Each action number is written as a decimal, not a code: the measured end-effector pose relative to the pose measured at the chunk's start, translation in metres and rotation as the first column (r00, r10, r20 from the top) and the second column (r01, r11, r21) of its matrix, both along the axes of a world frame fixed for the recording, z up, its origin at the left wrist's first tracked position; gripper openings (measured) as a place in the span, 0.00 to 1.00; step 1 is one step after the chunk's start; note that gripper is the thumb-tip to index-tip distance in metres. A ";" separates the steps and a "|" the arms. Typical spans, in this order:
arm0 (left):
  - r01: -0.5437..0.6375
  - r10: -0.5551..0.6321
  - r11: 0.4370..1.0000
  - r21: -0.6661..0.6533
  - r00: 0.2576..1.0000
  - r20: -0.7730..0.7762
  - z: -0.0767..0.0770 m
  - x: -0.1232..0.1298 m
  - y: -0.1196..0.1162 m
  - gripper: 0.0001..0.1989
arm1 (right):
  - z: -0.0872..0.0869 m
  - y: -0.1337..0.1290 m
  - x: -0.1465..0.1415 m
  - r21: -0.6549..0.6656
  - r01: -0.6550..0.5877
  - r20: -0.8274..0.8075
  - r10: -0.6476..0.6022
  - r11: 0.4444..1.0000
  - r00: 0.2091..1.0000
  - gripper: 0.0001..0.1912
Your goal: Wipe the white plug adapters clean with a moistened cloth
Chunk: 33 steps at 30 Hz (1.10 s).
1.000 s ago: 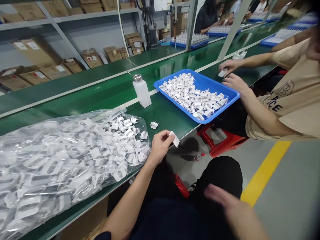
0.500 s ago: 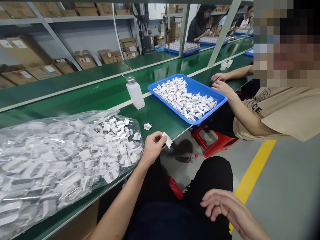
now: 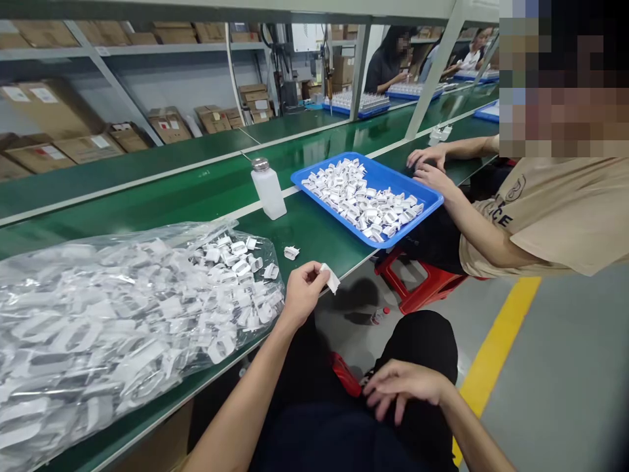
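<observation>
A: What do we have in our left hand [image 3: 303, 294]?

B: We are pinching a small white piece [image 3: 330, 278] between thumb and fingers, its free end slanting down to the right. We have it by the near edge of the green desk [image 3: 314, 226].

A: And our right hand [image 3: 403, 387]?

B: We have that one over our lap, closer to our body than the left hand and to its right. Its fingers are loosely spread and slightly blurred.

A: What do we see around the left hand?

B: Just beyond it, we see one loose white plug piece [image 3: 291, 252] lying on the desk. To its left we have a clear plastic bag [image 3: 113, 244], heaped with more such pieces. Farther beyond stands a white bottle [image 3: 268, 190] with a metal top.

A: And to its right?

B: Beyond it on that side, we see a blue tray [image 3: 388, 176] partly covered with white plug pieces. Past the tray's right end, a co-worker's hands [image 3: 433, 178] are close together.

A: Can we tell whether our pinched piece matches those in the tray?

B: We cannot; our fingers cover part of it.
</observation>
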<state>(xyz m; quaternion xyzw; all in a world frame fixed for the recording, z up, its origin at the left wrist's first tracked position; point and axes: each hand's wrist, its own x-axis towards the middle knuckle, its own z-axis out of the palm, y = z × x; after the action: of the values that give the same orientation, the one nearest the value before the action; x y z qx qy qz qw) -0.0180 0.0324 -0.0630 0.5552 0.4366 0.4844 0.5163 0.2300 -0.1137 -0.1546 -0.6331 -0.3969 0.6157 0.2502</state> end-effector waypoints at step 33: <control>0.204 -0.109 0.948 -0.244 0.929 0.353 0.044 0.011 -0.040 0.12 | 0.071 0.042 -0.070 0.274 0.251 -0.423 -0.118 0.929 0.899 0.28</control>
<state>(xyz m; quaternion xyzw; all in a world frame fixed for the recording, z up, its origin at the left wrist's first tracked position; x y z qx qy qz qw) -0.0074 -0.0076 -0.0186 0.4207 0.3596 0.4628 0.6925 0.1605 -0.0714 -0.0838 -0.4801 -0.3697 0.6318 0.4834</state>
